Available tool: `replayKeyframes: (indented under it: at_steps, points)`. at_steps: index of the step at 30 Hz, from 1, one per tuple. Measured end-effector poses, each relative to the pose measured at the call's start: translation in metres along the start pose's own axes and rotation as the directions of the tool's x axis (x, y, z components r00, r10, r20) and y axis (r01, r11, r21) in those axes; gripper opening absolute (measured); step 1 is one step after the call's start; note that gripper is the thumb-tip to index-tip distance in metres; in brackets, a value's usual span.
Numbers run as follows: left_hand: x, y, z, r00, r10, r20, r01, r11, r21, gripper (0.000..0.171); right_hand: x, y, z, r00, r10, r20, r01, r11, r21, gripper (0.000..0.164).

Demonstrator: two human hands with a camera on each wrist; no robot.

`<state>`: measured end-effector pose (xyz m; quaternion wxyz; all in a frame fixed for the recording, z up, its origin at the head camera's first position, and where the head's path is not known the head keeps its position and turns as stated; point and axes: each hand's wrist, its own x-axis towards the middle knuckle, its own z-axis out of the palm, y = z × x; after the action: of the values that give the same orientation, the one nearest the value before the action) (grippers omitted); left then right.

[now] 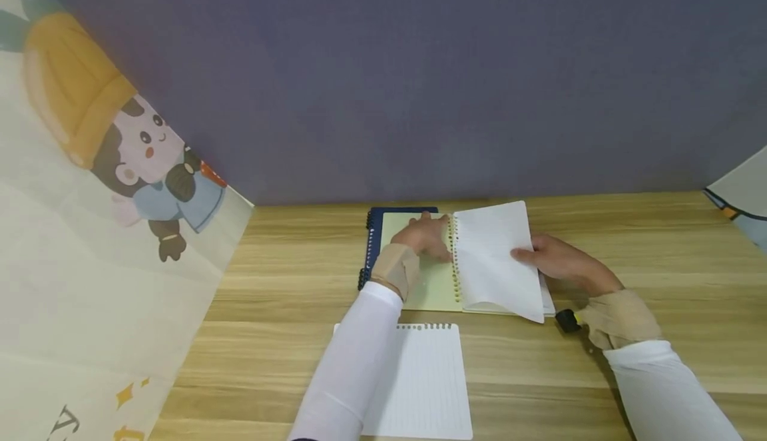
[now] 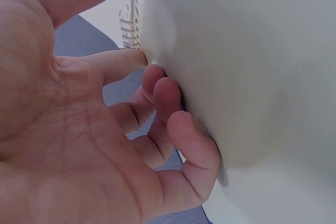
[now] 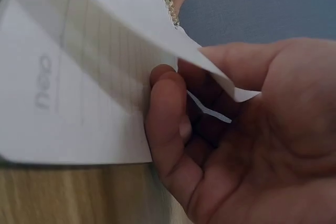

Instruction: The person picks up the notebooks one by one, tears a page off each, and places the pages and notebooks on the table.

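A spiral notebook lies open, its pale yellow cover (image 1: 428, 288) to the left of the ring binding (image 1: 456, 261) and its white pages to the right. My left hand (image 1: 424, 236) rests on the cover beside the rings; in the left wrist view its fingertips (image 2: 181, 129) touch the pale surface, the fingers slightly bent. With thumb and fingers, my right hand (image 1: 560, 259) pinches the right edge of a white sheet (image 1: 494, 254), which bows upward. In the right wrist view, a ruled page (image 3: 68, 114) with printed letters shows below the lifted sheet (image 3: 152, 19).
A navy notebook (image 1: 374, 241) with dark rings lies partly under the yellow cover. Nearer me is a loose ruled sheet (image 1: 428, 381) with a torn-hole top edge, partly behind my left sleeve. A grey-blue panel (image 1: 455, 94) borders the wooden table (image 1: 269, 308) at the back.
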<state>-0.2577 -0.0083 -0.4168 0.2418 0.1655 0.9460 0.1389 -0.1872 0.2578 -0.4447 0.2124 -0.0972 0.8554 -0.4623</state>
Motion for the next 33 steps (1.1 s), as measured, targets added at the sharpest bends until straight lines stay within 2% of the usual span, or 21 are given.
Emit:
replayKeyframes:
  at_steps: [3, 8, 17, 24, 28, 33]
  points:
    - [0.001, 0.0, -0.001, 1.0, -0.002, 0.0, 0.002, 1.0, 0.0, 0.091, 0.0, -0.002, 0.0, 1.0, -0.01, 0.014, 0.009, 1.0, 0.012, 0.039]
    - [0.004, 0.001, -0.002, 1.0, -0.013, -0.007, 0.013, 1.0, -0.004, 0.091, 0.003, -0.002, -0.002, 0.999, -0.026, 0.02, 0.027, 0.999, -0.032, 0.037]
    - [0.006, 0.002, -0.005, 1.0, -0.025, -0.006, 0.025, 1.0, -0.016, 0.092, 0.006, -0.004, -0.006, 0.996, -0.059, 0.068, 0.06, 0.998, -0.018, 0.033]
    - [0.008, 0.002, -0.007, 1.0, -0.027, -0.009, 0.027, 1.0, -0.012, 0.092, 0.009, -0.006, -0.008, 0.995, -0.054, 0.082, 0.058, 0.997, -0.051, 0.032]
    - [0.009, 0.002, -0.007, 0.999, -0.035, -0.01, 0.035, 0.999, -0.027, 0.092, 0.011, -0.003, -0.009, 0.994, -0.061, 0.095, 0.068, 0.995, -0.071, 0.03]
    - [0.01, 0.002, -0.004, 0.999, -0.034, -0.017, 0.034, 0.999, -0.004, 0.091, 0.012, 0.001, -0.01, 0.99, -0.076, 0.121, 0.085, 0.994, -0.068, 0.028]
